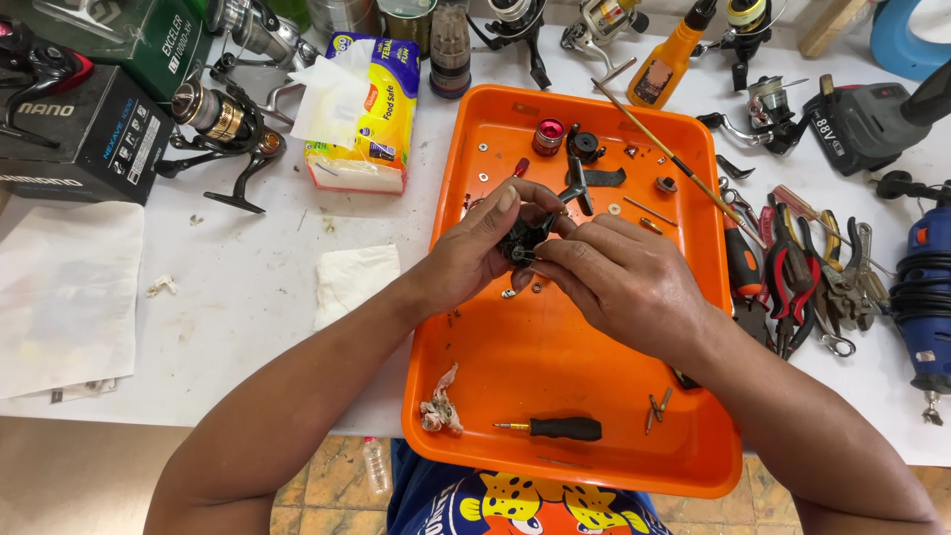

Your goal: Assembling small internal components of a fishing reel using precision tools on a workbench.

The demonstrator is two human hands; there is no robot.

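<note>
Gripping black reel body (525, 238), both hands, orange tray (555, 396)

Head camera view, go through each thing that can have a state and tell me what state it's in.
Reel body: held over the tray by both hands.
Left hand: gripping the reel body.
Right hand: pinching the reel body.
Orange tray: flat, strewn with small parts.
Screwdriver: lying loose.
Tissue pack: open, a sheet sticking out.

We see a white tabletop (248, 287) carrying an orange tray (555, 396). Left of the tray lie a tissue pack (362, 114), a fishing reel (223, 134) and black boxes (84, 129); right of it, pliers (792, 277) and a blue rotary tool (926, 297).
</note>
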